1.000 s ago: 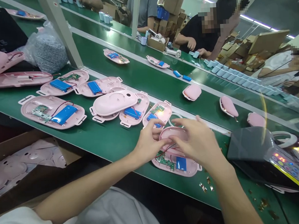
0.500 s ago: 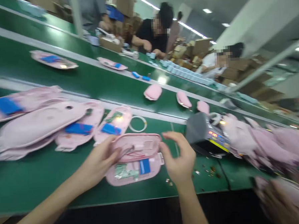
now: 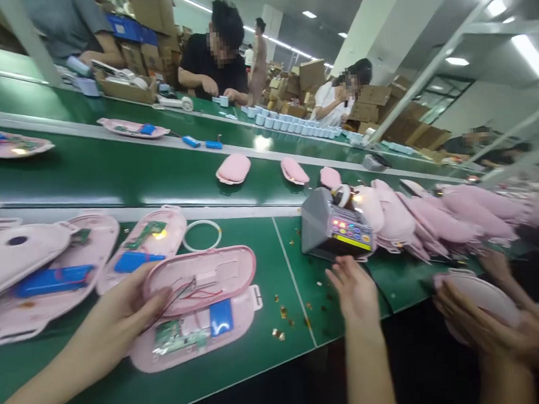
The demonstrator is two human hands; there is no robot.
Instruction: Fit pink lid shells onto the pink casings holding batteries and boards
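My left hand [image 3: 130, 312] grips the left end of a pink plastic shell half [image 3: 230, 270], thumb on its inner side, with thin wires running inside it. Below and partly behind it lies another pink shell half [image 3: 144, 359], which holds a green circuit board [image 3: 181, 339] and a blue battery pack [image 3: 221, 318]. My right hand [image 3: 358, 294] is raised with fingers apart and nothing in it. Just beyond its fingertips stands a grey tape dispenser [image 3: 318, 223] with a lit display and a roll on top. A white ring [image 3: 185, 239] rests behind the held shell.
More opened pink shells [image 3: 104, 235] crowd the left. Closed pink shells [image 3: 396, 213] pile up right of the dispenser. Amber scraps [image 3: 283, 313] dot the green bench [image 3: 268, 359]. At the right, a co-worker's hands [image 3: 488, 323] hold a pink shell. Further pink pieces [image 3: 234, 167] sit on the green belt [image 3: 168, 171].
My right hand has left the shell's right side and moved right, toward the dispenser. My left hand keeps its hold on the shell. The view has swung to the right.
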